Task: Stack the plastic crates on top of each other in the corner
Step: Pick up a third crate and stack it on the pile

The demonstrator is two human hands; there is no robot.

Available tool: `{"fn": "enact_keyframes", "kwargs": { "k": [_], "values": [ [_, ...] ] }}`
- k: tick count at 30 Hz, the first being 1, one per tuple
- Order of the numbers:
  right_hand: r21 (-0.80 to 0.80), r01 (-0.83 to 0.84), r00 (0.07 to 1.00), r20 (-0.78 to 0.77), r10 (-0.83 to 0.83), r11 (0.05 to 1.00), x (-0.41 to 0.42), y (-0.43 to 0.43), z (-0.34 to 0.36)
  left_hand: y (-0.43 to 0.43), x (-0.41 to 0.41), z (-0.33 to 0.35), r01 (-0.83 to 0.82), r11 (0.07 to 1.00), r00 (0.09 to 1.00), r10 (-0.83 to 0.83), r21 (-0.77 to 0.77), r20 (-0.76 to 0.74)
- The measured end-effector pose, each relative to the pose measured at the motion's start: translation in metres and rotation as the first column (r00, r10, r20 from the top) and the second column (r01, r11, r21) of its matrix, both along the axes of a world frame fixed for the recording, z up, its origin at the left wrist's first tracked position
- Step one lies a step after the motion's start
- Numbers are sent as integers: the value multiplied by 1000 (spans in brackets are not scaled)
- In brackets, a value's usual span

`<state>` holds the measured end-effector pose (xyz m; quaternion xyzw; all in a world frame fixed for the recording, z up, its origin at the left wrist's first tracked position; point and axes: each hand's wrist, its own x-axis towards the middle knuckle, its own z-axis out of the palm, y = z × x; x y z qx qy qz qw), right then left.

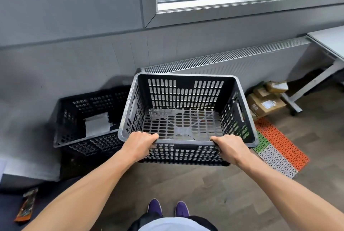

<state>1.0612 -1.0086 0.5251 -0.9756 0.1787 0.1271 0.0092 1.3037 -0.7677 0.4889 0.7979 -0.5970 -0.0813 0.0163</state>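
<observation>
I hold an empty black perforated plastic crate (186, 100) in the air in front of me, level, above the wooden floor. My left hand (138, 146) grips its near rim at the left, fingers curled over the edge. My right hand (229, 147) grips the same rim at the right. A second black crate (74, 119) stands to the left against the grey wall, with a white sheet of paper (96, 124) inside. It appears to sit on another dark crate beneath it. The held crate overlaps its right edge in view.
A white radiator (232, 59) runs along the wall under the window. Cardboard boxes (266, 100) lie beside a white table's leg (314, 83) at right. An orange, white and green perforated mat (279, 148) lies on the floor. My purple shoes (167, 209) are below.
</observation>
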Motion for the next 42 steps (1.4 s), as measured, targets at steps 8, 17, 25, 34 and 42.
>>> {"fn": "enact_keyframes", "kwargs": {
  "k": [8, 17, 25, 34, 42],
  "values": [
    [21, -135, 991, 18, 135, 991, 15, -15, 0, 19, -16, 11, -126, 992, 991, 125, 20, 57],
    [19, -283, 959, 9, 282, 959, 72, 8, -2, 70, -13, 26, -325, 945, 943, 320, 47, 86],
    [0, -389, 921, 23, 389, 921, 150, 64, 3, 141, 32, 30, -437, 898, 898, 431, 58, 92],
    [-24, -386, 922, 12, 386, 922, 239, 150, 2, 223, 119, 36, -453, 887, 891, 447, 90, 84],
    [-46, -360, 933, -13, 360, 932, 288, 189, 10, 259, 173, 33, -441, 894, 897, 434, 79, 86]
  ]
}}
